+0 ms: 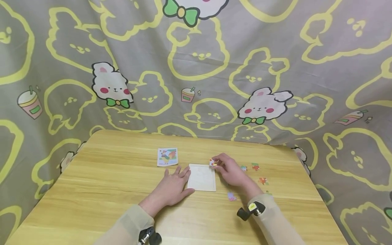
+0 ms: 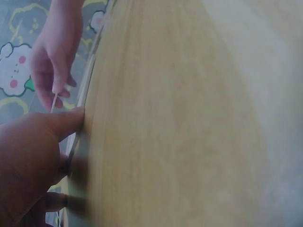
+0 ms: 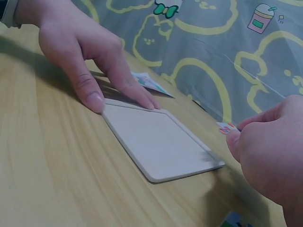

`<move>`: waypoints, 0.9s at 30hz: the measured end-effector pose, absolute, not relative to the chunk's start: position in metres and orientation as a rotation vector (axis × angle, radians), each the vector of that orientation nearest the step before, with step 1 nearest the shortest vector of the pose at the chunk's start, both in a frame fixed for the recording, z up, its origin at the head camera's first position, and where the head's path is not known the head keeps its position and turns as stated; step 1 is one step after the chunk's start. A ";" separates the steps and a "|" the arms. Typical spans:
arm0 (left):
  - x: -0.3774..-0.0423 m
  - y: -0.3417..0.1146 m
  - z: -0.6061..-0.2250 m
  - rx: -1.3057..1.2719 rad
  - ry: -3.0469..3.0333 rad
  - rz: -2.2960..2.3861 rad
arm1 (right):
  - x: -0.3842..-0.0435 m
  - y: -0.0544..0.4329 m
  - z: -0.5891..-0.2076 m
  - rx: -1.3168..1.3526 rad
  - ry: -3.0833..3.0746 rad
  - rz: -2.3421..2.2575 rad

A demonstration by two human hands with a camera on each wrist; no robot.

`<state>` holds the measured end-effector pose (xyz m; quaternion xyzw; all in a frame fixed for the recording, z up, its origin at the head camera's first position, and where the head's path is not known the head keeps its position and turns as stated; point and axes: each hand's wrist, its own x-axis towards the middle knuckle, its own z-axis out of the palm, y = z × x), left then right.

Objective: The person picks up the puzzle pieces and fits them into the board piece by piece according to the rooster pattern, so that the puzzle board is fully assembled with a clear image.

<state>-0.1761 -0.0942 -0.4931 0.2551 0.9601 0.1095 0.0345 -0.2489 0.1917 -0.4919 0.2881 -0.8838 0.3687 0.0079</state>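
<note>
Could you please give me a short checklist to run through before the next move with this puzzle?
1. Puzzle piece pinched in the right hand: ok.
2. Left hand touching the white puzzle tray at its left edge: ok.
3. Tray flat on the wooden table: ok.
4. Rooster picture card face up: ok.
5. Held piece seated in the tray: not ok, it is raised.
6. All loose pieces visible: cannot tell; the right arm may hide some.

A table (image 1: pixel 116 180) bears a tray (image 1: pixel 200 179) touching the left hand (image 1: pixel 174 187), a card (image 1: pixel 167 157) beyond that hand, puzzle pieces (image 1: pixel 263 181) near the right hand (image 1: pixel 230 170).
</note>
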 end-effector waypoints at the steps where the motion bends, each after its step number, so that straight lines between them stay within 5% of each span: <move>1: -0.176 -0.094 -0.493 0.785 2.951 0.337 | -0.249 0.190 -0.493 0.904 -2.762 1.150; 27: -0.177 -0.094 -0.494 0.778 2.949 0.324 | -0.246 0.159 -0.499 0.972 -2.827 1.058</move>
